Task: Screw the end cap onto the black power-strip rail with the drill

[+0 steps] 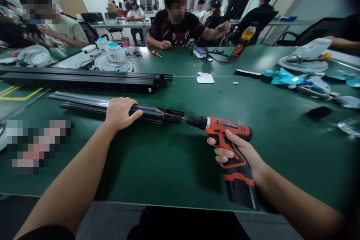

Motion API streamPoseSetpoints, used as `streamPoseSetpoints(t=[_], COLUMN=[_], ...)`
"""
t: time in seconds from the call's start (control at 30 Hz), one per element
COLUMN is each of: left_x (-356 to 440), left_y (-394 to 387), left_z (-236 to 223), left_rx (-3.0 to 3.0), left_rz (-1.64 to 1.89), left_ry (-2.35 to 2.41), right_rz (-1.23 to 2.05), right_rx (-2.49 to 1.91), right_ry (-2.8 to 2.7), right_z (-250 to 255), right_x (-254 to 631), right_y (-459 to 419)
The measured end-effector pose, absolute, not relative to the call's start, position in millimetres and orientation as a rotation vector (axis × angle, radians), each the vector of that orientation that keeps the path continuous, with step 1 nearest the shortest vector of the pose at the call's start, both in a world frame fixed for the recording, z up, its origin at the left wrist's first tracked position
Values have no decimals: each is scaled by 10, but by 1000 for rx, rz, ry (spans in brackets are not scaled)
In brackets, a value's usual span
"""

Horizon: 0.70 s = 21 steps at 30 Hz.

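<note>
My left hand [120,112] is wrapped over a long black housing with a glossy cover [150,112], which lies on the green table. In my right hand [239,153] is an orange and black cordless drill [225,125], its grip clasped and a finger by the trigger. The drill points left, its bit at the slotted right end [176,115] of the housing. Whether the bit sits in a screw is too small to tell. Behind the housing lie more long black housings [112,81], side by side.
White fan parts [114,58] stand at the back left, near an orange screwdriver [156,53]. Blue fan blades [284,77] and a fan grille [303,63] lie right. A drink bottle [244,41] stands at the far edge. Across the green table [157,172] sits a person [180,18].
</note>
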<state>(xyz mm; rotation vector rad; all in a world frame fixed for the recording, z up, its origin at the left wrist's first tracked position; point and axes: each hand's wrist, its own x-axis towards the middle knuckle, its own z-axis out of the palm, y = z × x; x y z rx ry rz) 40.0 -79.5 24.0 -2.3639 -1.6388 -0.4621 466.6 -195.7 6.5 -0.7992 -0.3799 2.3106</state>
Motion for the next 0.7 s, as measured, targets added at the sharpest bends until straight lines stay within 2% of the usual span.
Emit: streamPoseSetpoints(t=[0.27, 0.7], left_x=[426, 495], left_y=[-790, -860], left_z=[218, 272], left_rx=[-2325, -2308], left_rz=[-518, -575], left_ry=[-1694, -1684], right_rz=[2314, 2286], right_rx=[-849, -838], right_ry=[-346, -373], right_z=[251, 51], right_x=[4695, 4665], right_y=[-1925, -1903])
